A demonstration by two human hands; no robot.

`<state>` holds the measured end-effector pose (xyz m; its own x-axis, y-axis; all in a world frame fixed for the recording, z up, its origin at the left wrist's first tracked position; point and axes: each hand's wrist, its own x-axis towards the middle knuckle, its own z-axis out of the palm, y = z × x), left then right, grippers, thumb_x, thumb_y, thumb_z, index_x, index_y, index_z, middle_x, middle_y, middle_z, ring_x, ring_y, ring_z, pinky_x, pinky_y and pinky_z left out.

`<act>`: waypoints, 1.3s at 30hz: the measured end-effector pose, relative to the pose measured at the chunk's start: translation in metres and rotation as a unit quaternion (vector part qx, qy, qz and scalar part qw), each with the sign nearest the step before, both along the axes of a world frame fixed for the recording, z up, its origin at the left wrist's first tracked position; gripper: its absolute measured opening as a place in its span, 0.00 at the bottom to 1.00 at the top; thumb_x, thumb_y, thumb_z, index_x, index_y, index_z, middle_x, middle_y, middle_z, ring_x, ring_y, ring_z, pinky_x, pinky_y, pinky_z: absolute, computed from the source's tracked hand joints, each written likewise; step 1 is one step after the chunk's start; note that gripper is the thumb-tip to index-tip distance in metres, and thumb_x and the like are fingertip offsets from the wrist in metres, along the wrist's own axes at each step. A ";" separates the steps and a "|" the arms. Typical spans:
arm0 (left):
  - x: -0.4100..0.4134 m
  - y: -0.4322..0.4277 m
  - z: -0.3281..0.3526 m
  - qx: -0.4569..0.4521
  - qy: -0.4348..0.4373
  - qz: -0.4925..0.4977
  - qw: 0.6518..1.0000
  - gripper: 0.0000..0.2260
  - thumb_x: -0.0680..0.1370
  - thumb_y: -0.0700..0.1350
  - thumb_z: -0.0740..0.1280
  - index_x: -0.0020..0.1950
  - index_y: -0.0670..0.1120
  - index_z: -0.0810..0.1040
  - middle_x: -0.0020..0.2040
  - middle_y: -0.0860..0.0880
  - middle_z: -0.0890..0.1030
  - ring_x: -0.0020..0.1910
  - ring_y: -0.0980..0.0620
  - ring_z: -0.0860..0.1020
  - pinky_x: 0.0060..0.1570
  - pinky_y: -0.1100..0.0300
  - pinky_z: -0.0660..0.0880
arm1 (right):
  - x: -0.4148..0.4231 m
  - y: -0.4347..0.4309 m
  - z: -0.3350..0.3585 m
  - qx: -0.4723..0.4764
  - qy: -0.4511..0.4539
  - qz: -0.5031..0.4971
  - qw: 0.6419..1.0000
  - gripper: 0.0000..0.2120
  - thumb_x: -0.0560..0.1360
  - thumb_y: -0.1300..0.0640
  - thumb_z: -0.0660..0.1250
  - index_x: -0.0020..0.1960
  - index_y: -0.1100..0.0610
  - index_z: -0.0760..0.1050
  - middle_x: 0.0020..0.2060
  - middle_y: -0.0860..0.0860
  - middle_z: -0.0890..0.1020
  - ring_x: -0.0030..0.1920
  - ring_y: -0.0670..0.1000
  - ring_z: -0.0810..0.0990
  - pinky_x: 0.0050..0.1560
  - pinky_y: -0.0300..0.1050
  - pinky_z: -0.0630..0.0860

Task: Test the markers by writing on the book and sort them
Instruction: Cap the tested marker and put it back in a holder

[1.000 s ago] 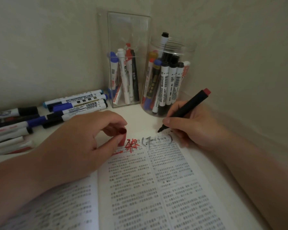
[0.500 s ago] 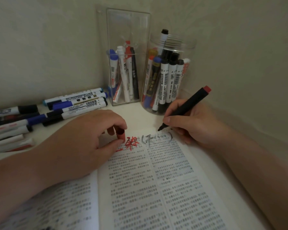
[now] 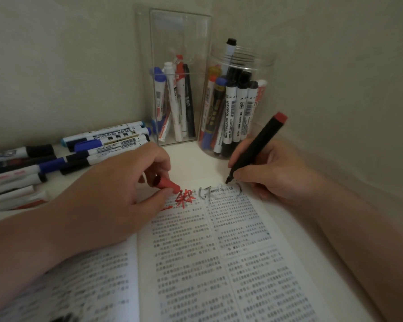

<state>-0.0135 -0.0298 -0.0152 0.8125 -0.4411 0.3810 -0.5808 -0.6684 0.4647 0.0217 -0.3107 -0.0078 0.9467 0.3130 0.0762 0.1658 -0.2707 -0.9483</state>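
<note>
Your left hand (image 3: 112, 196) has tipped the red cap (image 3: 168, 183) sideways, grip pinching it; right hand (image 3: 275, 173) grip clamps the marker (image 3: 258, 147) at the book (image 3: 219, 263); loose markers (image 3: 98, 145) likely untested.

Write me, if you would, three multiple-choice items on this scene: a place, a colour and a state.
1. Where do the loose markers lie? A. left of the book B. on the book C. under the book
2. What colour is the cap in the left hand? A. blue B. red C. green
3. The black marker in the right hand is: A. capped B. uncapped C. lying flat
Key: A, they lie beside the book's left page; B, the pinched cap is red; B, its bare tip shows at the page.
</note>
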 end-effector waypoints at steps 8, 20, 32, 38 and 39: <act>0.003 0.001 -0.001 0.005 -0.066 -0.034 0.997 0.12 0.76 0.57 0.64 0.37 0.56 0.65 0.40 0.55 0.78 0.43 0.53 0.77 0.41 0.59 0.72 | 0.000 0.004 0.002 0.007 -0.040 -0.026 0.999 0.05 0.75 0.67 0.71 0.43 0.67 0.77 0.23 0.44 0.74 0.23 0.42 0.74 0.24 0.28 0.67; 0.002 0.003 -0.004 -0.027 -0.075 -0.012 0.997 0.16 0.80 0.56 0.64 0.68 0.60 0.73 0.51 0.65 0.78 0.52 0.62 0.77 0.51 0.75 0.70 | -0.001 0.005 0.001 0.019 -0.011 0.010 1.000 0.05 0.70 0.64 0.72 0.44 0.65 0.78 0.26 0.63 0.77 0.21 0.57 0.73 0.25 0.43 0.72; 0.006 0.002 -0.003 -0.003 -0.089 -0.047 0.995 0.04 0.75 0.45 0.70 0.48 0.52 0.79 0.47 0.58 0.76 0.49 0.51 0.78 0.48 0.59 0.73 | -0.002 0.006 0.002 -0.005 0.009 -0.014 1.000 0.06 0.75 0.67 0.72 0.43 0.67 0.75 0.23 0.62 0.74 0.18 0.53 0.69 0.21 0.39 0.67; 0.005 0.002 -0.006 -0.012 -0.083 -0.041 0.996 0.08 0.75 0.48 0.69 0.54 0.55 0.79 0.47 0.60 0.76 0.45 0.53 0.79 0.43 0.58 0.76 | -0.004 0.008 0.003 -0.012 0.020 -0.021 1.000 0.06 0.75 0.68 0.71 0.44 0.70 0.75 0.24 0.60 0.74 0.19 0.52 0.70 0.21 0.38 0.67; 0.005 0.002 -0.006 -0.012 -0.083 -0.043 0.996 0.08 0.76 0.48 0.69 0.55 0.55 0.79 0.47 0.61 0.75 0.45 0.53 0.79 0.43 0.58 0.76 | -0.004 0.008 0.002 -0.020 0.016 -0.017 1.000 0.06 0.75 0.68 0.72 0.44 0.69 0.76 0.24 0.59 0.75 0.20 0.51 0.71 0.20 0.37 0.68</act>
